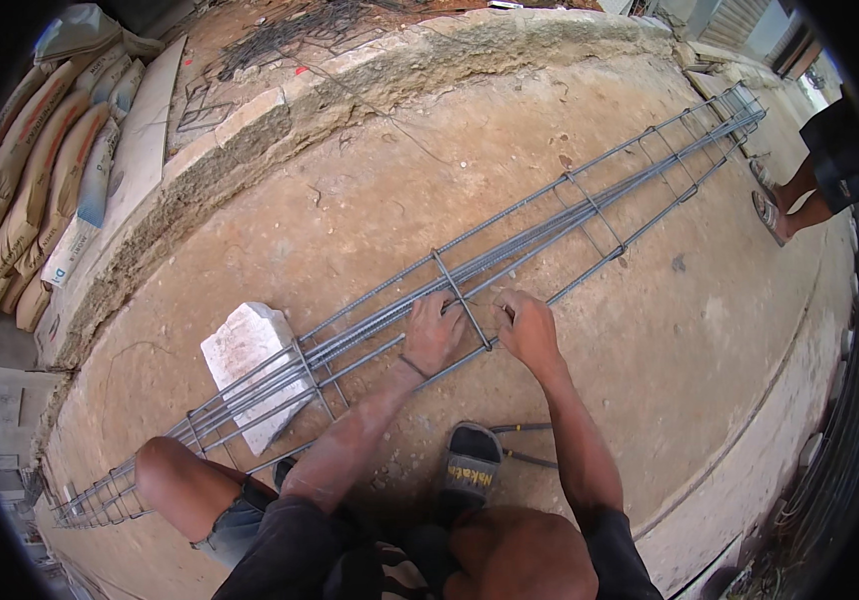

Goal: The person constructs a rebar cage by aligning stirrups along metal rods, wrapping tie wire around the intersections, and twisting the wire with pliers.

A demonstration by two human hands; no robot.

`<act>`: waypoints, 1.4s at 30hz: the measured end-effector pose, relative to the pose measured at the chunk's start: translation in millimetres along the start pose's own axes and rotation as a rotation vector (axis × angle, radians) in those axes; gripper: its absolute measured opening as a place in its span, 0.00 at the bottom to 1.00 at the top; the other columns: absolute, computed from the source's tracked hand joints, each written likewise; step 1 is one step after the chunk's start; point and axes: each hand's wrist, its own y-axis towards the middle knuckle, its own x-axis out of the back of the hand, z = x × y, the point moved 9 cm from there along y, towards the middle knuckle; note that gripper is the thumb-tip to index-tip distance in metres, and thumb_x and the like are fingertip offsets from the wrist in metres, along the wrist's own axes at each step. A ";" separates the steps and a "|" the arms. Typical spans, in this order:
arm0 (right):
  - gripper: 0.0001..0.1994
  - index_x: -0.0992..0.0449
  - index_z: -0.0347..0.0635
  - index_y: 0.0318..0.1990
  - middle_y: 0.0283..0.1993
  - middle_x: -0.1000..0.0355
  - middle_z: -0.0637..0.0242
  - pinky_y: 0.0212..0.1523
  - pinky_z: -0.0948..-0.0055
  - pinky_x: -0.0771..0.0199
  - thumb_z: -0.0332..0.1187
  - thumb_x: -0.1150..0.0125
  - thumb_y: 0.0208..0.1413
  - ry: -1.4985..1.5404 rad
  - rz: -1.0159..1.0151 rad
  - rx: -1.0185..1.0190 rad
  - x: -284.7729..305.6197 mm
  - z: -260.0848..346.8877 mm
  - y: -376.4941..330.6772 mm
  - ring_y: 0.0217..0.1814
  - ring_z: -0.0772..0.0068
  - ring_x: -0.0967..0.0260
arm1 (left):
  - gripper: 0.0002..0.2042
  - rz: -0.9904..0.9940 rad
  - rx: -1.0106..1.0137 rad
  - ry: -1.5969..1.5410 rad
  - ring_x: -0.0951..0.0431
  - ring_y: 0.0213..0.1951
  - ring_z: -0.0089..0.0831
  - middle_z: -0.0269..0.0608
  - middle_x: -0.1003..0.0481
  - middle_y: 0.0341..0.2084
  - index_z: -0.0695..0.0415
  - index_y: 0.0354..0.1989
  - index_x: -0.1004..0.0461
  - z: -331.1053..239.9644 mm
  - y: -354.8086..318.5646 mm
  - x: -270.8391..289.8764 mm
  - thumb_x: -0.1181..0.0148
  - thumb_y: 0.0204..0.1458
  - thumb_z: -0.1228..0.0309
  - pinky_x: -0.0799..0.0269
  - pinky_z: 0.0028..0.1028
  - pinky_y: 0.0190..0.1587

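A long rebar cage (387,318) runs diagonally across the ground, from the lower left to the upper right. Square stirrups ring its long bars, and a bundle of loose bars lies inside. My left hand (434,333) is closed, its fingers curled over the rebar just left of a stirrup (463,299). On that stirrup's other side, my right hand (528,326) is closed in a pinch by the near edge of the cage. Whatever sits between its fingertips is too small to make out. Under the cage's left part lies a whitish block (249,352).
Filled sacks (42,165) are stacked at the left beside a rough concrete ledge (250,125). Thin dark steel pieces (295,40) lie beyond it. Two dark handle-like rods (530,428) rest beside my slipper (474,462). Another person's legs (812,212) stand near the cage's far end.
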 end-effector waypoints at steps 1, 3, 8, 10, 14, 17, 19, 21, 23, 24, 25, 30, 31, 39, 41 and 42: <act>0.07 0.26 0.37 0.30 0.31 0.28 0.49 0.35 0.53 0.31 0.31 0.36 0.50 0.045 -0.041 0.014 2.2 2.9 -2.5 0.34 0.44 0.29 | 0.11 0.002 0.002 -0.002 0.29 0.46 0.44 0.47 0.28 0.43 0.58 0.38 0.25 2.1 -0.1 0.3 0.37 0.44 0.74 0.34 0.40 0.49; 0.06 0.27 0.37 0.29 0.31 0.29 0.49 0.35 0.53 0.31 0.30 0.37 0.49 0.085 -0.062 -0.006 2.9 -0.7 -4.3 0.34 0.44 0.29 | 0.09 0.007 0.020 -0.079 0.24 0.41 0.44 0.48 0.25 0.37 0.58 0.37 0.27 7.0 4.6 1.2 0.37 0.49 0.71 0.31 0.40 0.43; 0.06 0.28 0.36 0.28 0.30 0.29 0.48 0.34 0.53 0.32 0.28 0.38 0.48 0.092 -0.110 0.012 10.7 4.0 -1.0 0.34 0.43 0.30 | 0.15 0.114 0.481 -0.298 0.20 0.35 0.48 0.49 0.22 0.30 0.59 0.38 0.30 46.9 6.5 -17.4 0.34 0.46 0.67 0.26 0.41 0.37; 0.05 0.28 0.36 0.28 0.29 0.29 0.48 0.34 0.53 0.32 0.27 0.39 0.47 0.067 -0.058 0.055 7.3 11.9 1.3 0.34 0.43 0.30 | 0.16 0.100 0.488 -0.269 0.19 0.36 0.47 0.50 0.21 0.31 0.59 0.38 0.30 51.5 5.4 -20.0 0.33 0.45 0.67 0.24 0.39 0.39; 0.04 0.28 0.36 0.27 0.29 0.29 0.48 0.33 0.54 0.32 0.26 0.39 0.46 0.088 0.033 0.132 -2.2 16.3 -1.2 0.33 0.43 0.30 | 0.17 0.114 0.563 -0.042 0.18 0.35 0.45 0.48 0.20 0.33 0.59 0.40 0.30 56.9 -2.2 -30.8 0.32 0.43 0.67 0.23 0.38 0.39; 0.04 0.27 0.37 0.27 0.29 0.29 0.50 0.33 0.55 0.32 0.25 0.38 0.46 0.242 0.120 0.008 -7.8 0.3 -7.5 0.32 0.45 0.30 | 0.18 0.062 0.553 -0.163 0.18 0.33 0.40 0.46 0.19 0.32 0.60 0.42 0.30 58.9 0.7 -25.1 0.32 0.43 0.69 0.23 0.34 0.37; 0.04 0.26 0.37 0.27 0.28 0.29 0.52 0.32 0.56 0.32 0.25 0.37 0.46 0.269 0.092 -0.144 -7.3 -25.9 -12.5 0.32 0.46 0.30 | 0.18 0.041 0.572 -0.327 0.17 0.32 0.36 0.45 0.18 0.31 0.60 0.43 0.29 51.9 2.7 -22.3 0.33 0.44 0.70 0.24 0.31 0.36; 0.03 0.25 0.38 0.27 0.28 0.29 0.52 0.32 0.56 0.32 0.26 0.37 0.46 0.192 0.046 -0.087 -9.7 -24.5 -12.6 0.32 0.46 0.29 | 0.14 -0.008 0.711 -0.654 0.19 0.31 0.27 0.43 0.18 0.28 0.60 0.41 0.27 59.4 6.6 -27.9 0.34 0.46 0.73 0.25 0.26 0.35; 0.03 0.25 0.38 0.28 0.29 0.29 0.53 0.32 0.56 0.32 0.26 0.36 0.46 0.109 -0.009 -0.033 -7.5 -20.3 -16.7 0.33 0.46 0.29 | 0.12 -0.004 0.748 -0.619 0.20 0.31 0.24 0.42 0.18 0.27 0.61 0.39 0.26 64.1 3.6 -20.5 0.34 0.47 0.74 0.25 0.25 0.36; 0.03 0.24 0.39 0.28 0.29 0.29 0.53 0.33 0.56 0.32 0.26 0.37 0.47 0.098 -0.014 -0.027 -9.9 -17.5 -19.2 0.33 0.46 0.29 | 0.10 0.000 0.793 -0.586 0.21 0.31 0.21 0.41 0.18 0.26 0.61 0.38 0.25 68.2 -0.2 -18.9 0.35 0.48 0.74 0.25 0.24 0.36; 0.02 0.24 0.39 0.29 0.29 0.29 0.53 0.33 0.55 0.31 0.26 0.38 0.47 0.086 -0.018 -0.022 -11.3 -16.0 -18.6 0.33 0.46 0.29 | 0.10 0.000 0.779 -0.589 0.21 0.31 0.21 0.41 0.18 0.26 0.61 0.38 0.25 67.2 1.2 -18.9 0.35 0.48 0.74 0.25 0.24 0.36; 0.05 0.23 0.40 0.32 0.30 0.29 0.52 0.36 0.53 0.29 0.25 0.40 0.45 -0.009 -0.033 0.080 -9.2 5.7 -12.4 0.35 0.46 0.30 | 0.09 -0.140 0.562 -0.506 0.19 0.29 0.23 0.42 0.18 0.26 0.59 0.36 0.21 51.8 14.6 -5.4 0.36 0.45 0.73 0.26 0.26 0.32; 0.07 0.23 0.40 0.33 0.30 0.29 0.52 0.37 0.53 0.29 0.25 0.41 0.44 -0.036 -0.008 0.132 -12.7 12.3 -12.1 0.36 0.46 0.29 | 0.09 -0.135 0.566 -0.506 0.19 0.29 0.23 0.42 0.18 0.26 0.59 0.36 0.21 49.7 16.0 -6.9 0.36 0.45 0.73 0.26 0.26 0.32; 0.09 0.25 0.34 0.37 0.32 0.28 0.48 0.35 0.55 0.27 0.23 0.45 0.47 -0.012 -0.088 0.106 -41.7 44.6 -23.1 0.34 0.45 0.28 | 0.14 0.219 0.592 -0.631 0.26 0.22 0.23 0.34 0.25 0.19 0.61 0.44 0.25 40.3 48.7 -29.3 0.44 0.47 0.78 0.31 0.24 0.28; 0.08 0.25 0.33 0.37 0.32 0.27 0.47 0.33 0.57 0.27 0.23 0.46 0.50 0.039 -0.138 0.049 -46.4 45.9 -28.5 0.31 0.46 0.27 | 0.16 0.297 0.469 -0.551 0.26 0.23 0.23 0.34 0.25 0.20 0.60 0.47 0.27 15.7 60.3 -15.7 0.45 0.48 0.79 0.31 0.24 0.29; 0.08 0.25 0.32 0.39 0.33 0.27 0.47 0.32 0.58 0.27 0.25 0.45 0.52 0.445 -0.059 -0.215 -61.2 25.7 -34.3 0.29 0.48 0.26 | 0.18 0.361 0.350 -0.460 0.26 0.24 0.22 0.34 0.25 0.20 0.58 0.50 0.29 0.2 65.2 -9.3 0.46 0.48 0.79 0.31 0.25 0.29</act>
